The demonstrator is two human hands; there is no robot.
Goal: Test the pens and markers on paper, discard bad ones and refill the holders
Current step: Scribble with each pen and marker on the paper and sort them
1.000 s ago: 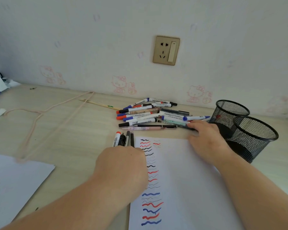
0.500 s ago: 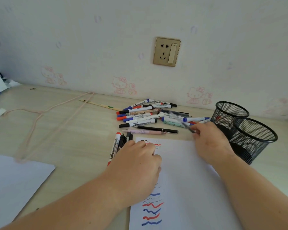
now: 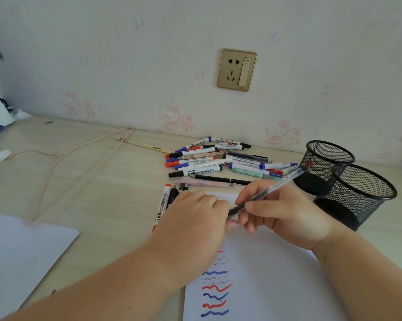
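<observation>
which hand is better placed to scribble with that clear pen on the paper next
The right hand. It already grips the clear pen by its barrel, tip end angled down over the test paper. The left hand meets the pen only at its tip end, probably to pull the cap.

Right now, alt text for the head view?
Both hands meet over the test paper: right hand grips a clear pen, left hand at its tip. Loose markers lie behind, two mesh holders to the right.

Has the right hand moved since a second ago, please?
Yes. The right hand, holding a clear pen, has come from the pen pile toward the person, over the paper.
</observation>
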